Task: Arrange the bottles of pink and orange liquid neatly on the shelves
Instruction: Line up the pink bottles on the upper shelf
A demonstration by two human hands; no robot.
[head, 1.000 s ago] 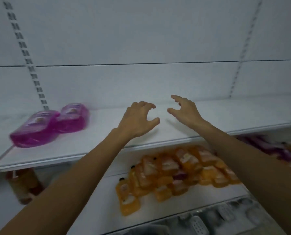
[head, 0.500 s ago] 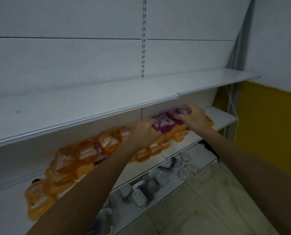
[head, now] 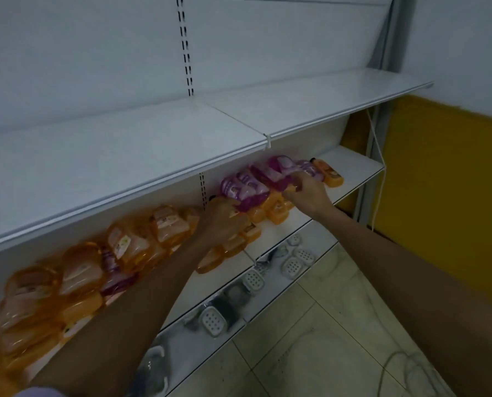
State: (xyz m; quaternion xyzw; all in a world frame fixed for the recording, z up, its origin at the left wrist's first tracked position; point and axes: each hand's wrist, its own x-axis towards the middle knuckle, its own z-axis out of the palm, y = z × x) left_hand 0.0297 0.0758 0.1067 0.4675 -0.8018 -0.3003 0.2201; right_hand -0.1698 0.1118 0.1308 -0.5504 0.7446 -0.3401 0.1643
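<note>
Several pink bottles (head: 244, 187) lie in a heap on top of orange bottles (head: 276, 209) on the middle shelf (head: 353, 167). My left hand (head: 221, 222) grips the near end of one pink bottle. My right hand (head: 307, 193) holds another pink bottle (head: 279, 173) further right. A long pile of orange bottles (head: 75, 279) stretches to the left along the same shelf, with a pink bottle (head: 115, 279) wedged in it. One orange bottle (head: 329, 173) lies alone at the right end.
The white upper shelf (head: 153, 144) juts out just above my hands. The bottom shelf (head: 199, 308) carries several white soap dishes (head: 292, 265). A white cord (head: 378, 156) hangs by the yellow wall (head: 445, 196). Tiled floor (head: 310, 339) lies below right.
My view swung right from the upper shelf to the middle shelf. Both hands dropped from hovering open over the upper shelf and took hold of pink bottles in the heap.
</note>
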